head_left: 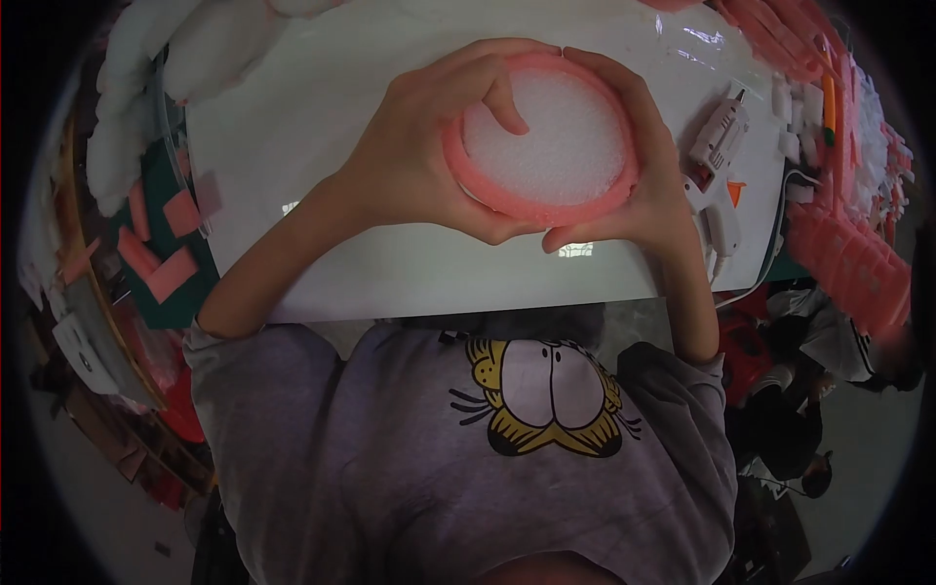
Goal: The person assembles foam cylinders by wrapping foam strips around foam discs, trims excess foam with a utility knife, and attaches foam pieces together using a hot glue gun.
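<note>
A round white foam disc [551,136] with a pink foam band [546,210] around its rim is held above the white table. My left hand [434,146] wraps round its left side, with one finger bent over the white face. Around the right side curves my right hand [653,166], its thumb near the lower edge. The fingers of both hands reach along the far edge of the band and nearly meet there. The underside of the disc is hidden.
A white glue gun [720,136] with an orange trigger lies on the white table [322,117] at the right, its cable trailing. Pink foam pieces [173,273] lie at the left, white fluffy bundles [210,58] at the back left. Pink foam strips [848,258] are piled at the right.
</note>
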